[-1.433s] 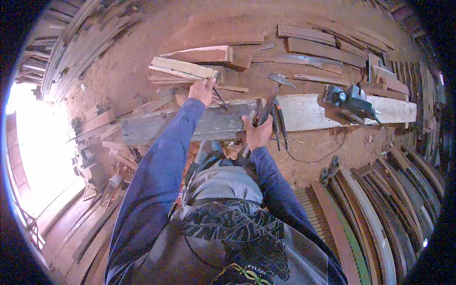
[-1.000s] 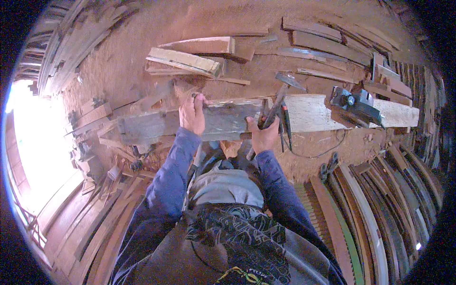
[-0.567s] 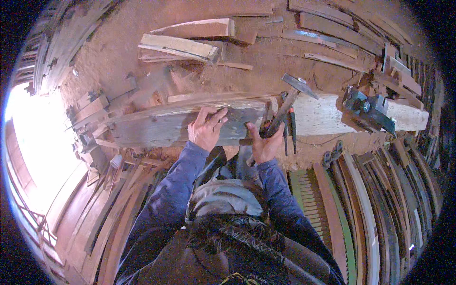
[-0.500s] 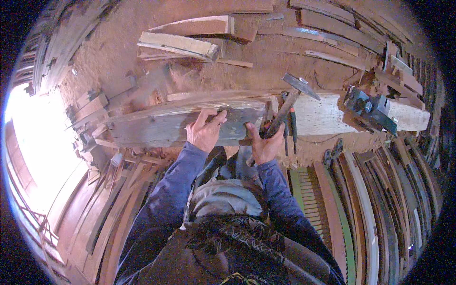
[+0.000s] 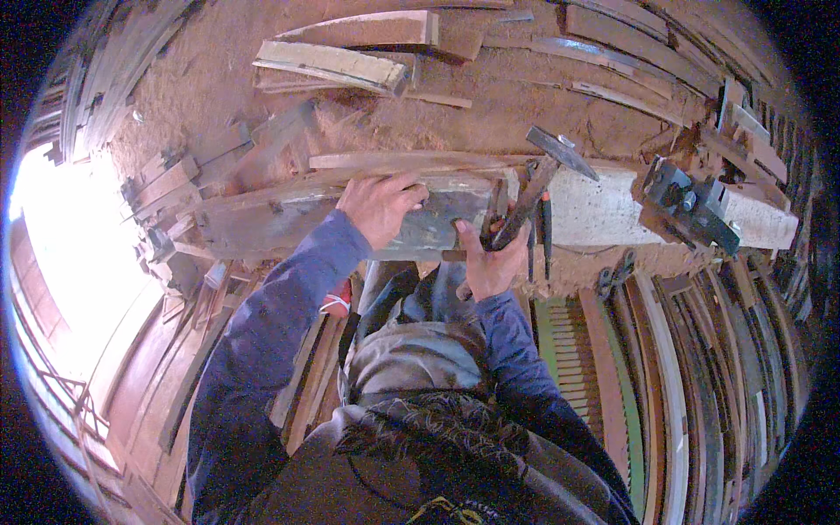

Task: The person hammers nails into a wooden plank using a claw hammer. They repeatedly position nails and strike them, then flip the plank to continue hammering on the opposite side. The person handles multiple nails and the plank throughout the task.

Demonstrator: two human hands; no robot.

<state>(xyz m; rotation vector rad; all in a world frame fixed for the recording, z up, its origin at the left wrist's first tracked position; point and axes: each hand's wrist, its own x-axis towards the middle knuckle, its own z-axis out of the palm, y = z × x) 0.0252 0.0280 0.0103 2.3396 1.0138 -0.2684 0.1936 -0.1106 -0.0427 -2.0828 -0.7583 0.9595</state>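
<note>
A long weathered board [image 5: 280,227] lies crosswise before me. Over its far edge, my left hand [image 5: 378,210] is closed, its fingers curled with the tips bunched. Whether something small is pinched there I cannot make out. My right hand [image 5: 492,264], close to the near edge, is wrapped round the wooden handle of a hammer [image 5: 531,203]. The hammer tilts away to the right, its dark metal head at the far end. Just right of the handle is a slim tool with dark and orange grips [image 5: 545,232], partly hidden.
A dark metal block tool with a bolt [image 5: 687,203] sits on the pale right part of the bench plank [image 5: 595,210]. Cut wood pieces [image 5: 337,66] lie on the dusty ground beyond. Long boards [image 5: 674,376] line the near right; offcuts [image 5: 166,184] pile at left.
My left hand has moved away from me to the board's far edge, and its forearm has swung outward. My right hand keeps the hammer in nearly the same place.
</note>
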